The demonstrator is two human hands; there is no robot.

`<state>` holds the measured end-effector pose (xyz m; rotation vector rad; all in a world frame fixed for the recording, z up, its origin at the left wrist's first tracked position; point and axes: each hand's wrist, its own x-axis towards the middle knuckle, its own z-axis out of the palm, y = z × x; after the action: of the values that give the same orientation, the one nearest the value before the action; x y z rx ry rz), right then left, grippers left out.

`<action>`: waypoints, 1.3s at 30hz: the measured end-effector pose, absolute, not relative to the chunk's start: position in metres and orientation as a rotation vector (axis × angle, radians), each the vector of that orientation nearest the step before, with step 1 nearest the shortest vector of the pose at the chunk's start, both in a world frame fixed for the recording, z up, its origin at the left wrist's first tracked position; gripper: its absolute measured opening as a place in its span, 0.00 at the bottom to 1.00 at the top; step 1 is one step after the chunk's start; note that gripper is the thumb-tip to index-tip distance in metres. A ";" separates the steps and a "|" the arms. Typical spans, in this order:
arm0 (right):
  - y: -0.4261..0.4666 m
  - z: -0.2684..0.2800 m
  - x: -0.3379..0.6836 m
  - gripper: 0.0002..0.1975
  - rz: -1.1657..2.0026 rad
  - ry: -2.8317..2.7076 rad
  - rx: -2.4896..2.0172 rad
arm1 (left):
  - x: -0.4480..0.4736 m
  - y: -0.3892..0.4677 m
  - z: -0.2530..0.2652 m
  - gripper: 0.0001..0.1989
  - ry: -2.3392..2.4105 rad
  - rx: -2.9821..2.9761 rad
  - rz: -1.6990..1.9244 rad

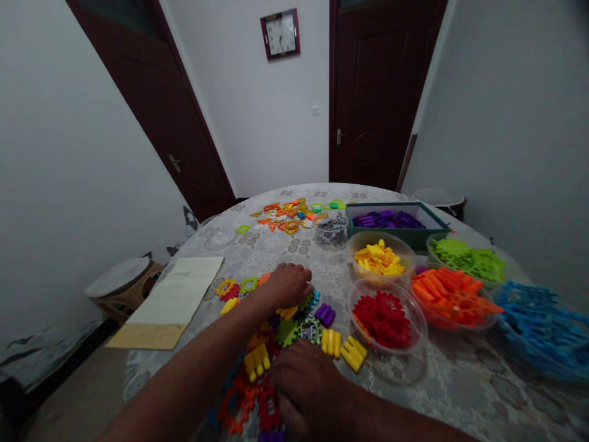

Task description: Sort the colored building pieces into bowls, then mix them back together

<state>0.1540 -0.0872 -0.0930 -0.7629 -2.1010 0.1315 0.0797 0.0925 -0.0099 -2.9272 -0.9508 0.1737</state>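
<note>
A mixed pile of plastic toothed building pieces (286,332) lies on the table in front of me: red, orange, yellow, green, blue and purple. My left hand (289,285) reaches over its far side, fingers curled down beside a teal piece (315,299); whatever is in them is hidden. Closer to me, my right hand (313,387) is closed low over the near part, next to red pieces (268,405). Its fingertips are out of sight. Two yellow pieces (353,353) and a purple piece (325,315) lie just right of the hands.
To the right stand clear bowls of red (424,334), yellow (409,248), orange, green and blue pieces. Behind them is a green-edged box (396,235) of purple pieces. Loose pieces (289,215) are spread at the back. Papers (177,288) lie left, near the edge.
</note>
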 end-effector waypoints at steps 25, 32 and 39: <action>-0.080 -0.100 0.159 0.10 0.137 -2.065 -0.784 | 0.128 0.108 0.002 0.18 -1.579 -2.664 -0.164; -0.083 -0.094 0.160 0.09 0.075 -2.056 -0.807 | 0.099 0.051 0.001 0.16 -1.550 -2.885 -0.327; -0.091 -0.090 0.171 0.09 0.058 -2.050 -0.854 | 0.086 0.032 -0.005 0.15 -1.462 -3.095 -0.587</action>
<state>0.1708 -0.0912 -0.0898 -0.8538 -2.0502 0.0577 0.0859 0.0322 -0.0048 -3.0953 -1.4618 -0.5872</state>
